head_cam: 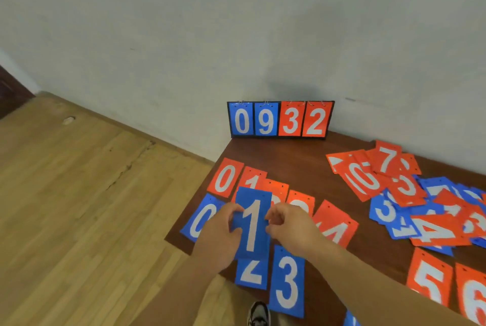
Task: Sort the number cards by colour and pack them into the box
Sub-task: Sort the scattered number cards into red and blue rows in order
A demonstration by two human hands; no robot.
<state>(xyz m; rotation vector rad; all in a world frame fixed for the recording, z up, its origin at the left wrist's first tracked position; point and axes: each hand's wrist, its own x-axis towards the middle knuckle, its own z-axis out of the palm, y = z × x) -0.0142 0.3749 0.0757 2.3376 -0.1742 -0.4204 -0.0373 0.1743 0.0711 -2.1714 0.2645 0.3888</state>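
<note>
I hold a blue card with a white 1 (253, 223) above the table's left part. My left hand (218, 236) pinches its left edge and my right hand (292, 228) pinches its right edge. Under it lie a blue 0 (201, 216), a blue 2 (252, 273) and a blue 3 (288, 282) in a near row. Behind them runs a row of red cards: a red 0 (224, 178), a red 1 (253, 176), two partly hidden ones and a red 4 (336, 225). No box is in view.
A mixed heap of red and blue cards (420, 199) covers the right of the brown table (302, 157). Red 5 (430, 278) and red 6 (470, 296) lie at the near right. A scoreboard stand (281, 120) showing 0932 leans on the wall. Wooden floor lies to the left.
</note>
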